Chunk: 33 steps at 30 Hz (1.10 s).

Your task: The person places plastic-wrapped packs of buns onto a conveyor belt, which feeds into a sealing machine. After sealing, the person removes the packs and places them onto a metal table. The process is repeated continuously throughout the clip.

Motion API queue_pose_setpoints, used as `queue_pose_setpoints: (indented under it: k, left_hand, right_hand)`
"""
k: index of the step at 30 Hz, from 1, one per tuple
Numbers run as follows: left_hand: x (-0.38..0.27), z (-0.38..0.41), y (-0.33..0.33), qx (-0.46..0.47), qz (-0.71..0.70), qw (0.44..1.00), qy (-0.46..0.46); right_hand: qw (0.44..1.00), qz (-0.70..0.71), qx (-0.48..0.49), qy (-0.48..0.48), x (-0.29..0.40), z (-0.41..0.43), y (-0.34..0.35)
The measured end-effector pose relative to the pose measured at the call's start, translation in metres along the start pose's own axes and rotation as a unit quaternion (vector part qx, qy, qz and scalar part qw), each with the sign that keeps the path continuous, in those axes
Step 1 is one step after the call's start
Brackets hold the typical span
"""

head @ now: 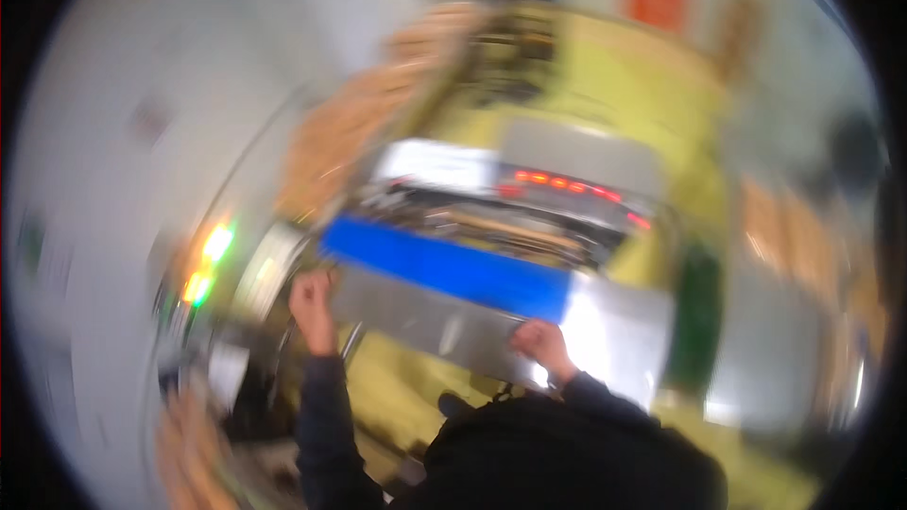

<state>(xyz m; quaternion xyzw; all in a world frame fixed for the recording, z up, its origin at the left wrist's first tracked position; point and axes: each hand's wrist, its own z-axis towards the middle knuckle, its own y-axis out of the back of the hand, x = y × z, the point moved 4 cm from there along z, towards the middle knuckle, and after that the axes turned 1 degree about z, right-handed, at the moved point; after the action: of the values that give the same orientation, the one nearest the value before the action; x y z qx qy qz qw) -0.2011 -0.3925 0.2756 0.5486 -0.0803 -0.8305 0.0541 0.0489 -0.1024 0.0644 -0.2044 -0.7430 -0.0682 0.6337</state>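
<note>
Motion blurs the whole view. My left hand (314,308) is curled at the left end of a grey metal work surface (418,308), close to the corner of a long blue panel (446,265). Near the right end of that panel, my right hand (544,347) is also curled, over the surface's front edge. Whether either hand grips anything cannot be made out. Beyond the panel lies a machine (581,191) with a row of red lights and several blurred parts along its front.
A bright metal sheet or table (623,333) adjoins on the right. Brown stacked material (347,134), perhaps cardboard, stands at the upper left. Green and orange lights (209,262) glow at the left. A dark green object (696,319) stands on the right, beside the yellow floor (602,78).
</note>
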Motion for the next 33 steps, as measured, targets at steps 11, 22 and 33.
queue_pose_setpoints:
  k: [11,22,33]
  left_hand:
    - [0.007,-0.339,-0.331,0.759,-0.040,0.650,0.001]
    - [-0.030,-0.339,-0.453,0.702,0.017,0.712,0.032]
    - [-0.050,-0.445,-0.571,0.647,0.005,0.754,0.114]
  right_hand:
    - [0.832,-0.017,-0.555,0.020,0.019,-0.204,0.255]
    - [0.695,-0.420,-0.576,0.097,0.106,-0.145,0.545]
    - [0.716,-0.594,-0.367,0.019,0.141,-0.137,0.649]
